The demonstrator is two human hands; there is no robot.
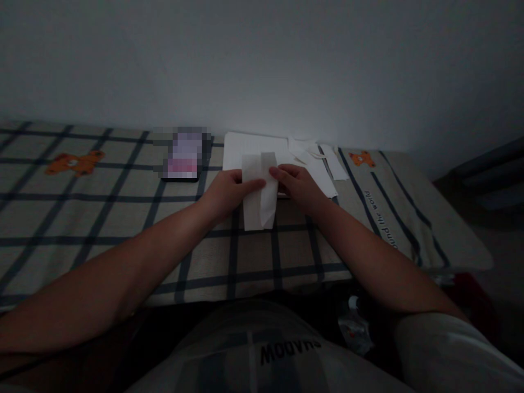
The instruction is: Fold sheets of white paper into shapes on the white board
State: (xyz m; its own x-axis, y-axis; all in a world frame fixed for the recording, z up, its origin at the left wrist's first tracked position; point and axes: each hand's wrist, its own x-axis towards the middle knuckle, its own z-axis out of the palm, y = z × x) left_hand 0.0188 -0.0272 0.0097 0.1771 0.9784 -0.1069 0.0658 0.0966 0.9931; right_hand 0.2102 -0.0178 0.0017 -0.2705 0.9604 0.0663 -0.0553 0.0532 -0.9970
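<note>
1. A folded white paper strip (pixel 259 191) stands upright over the checked cloth-covered table (pixel 102 218).
2. The left hand (pixel 227 192) and right hand (pixel 298 185) pinch its upper edges.
3. Behind lie a white paper sheet (pixel 249 146), paper scraps (pixel 319 155) and a dark phone (pixel 182 158) (screen blurred).

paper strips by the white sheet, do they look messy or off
Somewhat. The cut strips lie in a loose, overlapping heap at the far right corner of the white sheet, some hanging off it onto the checked cloth. The folded paper, held by the left hand and right hand, looks intact.
</note>
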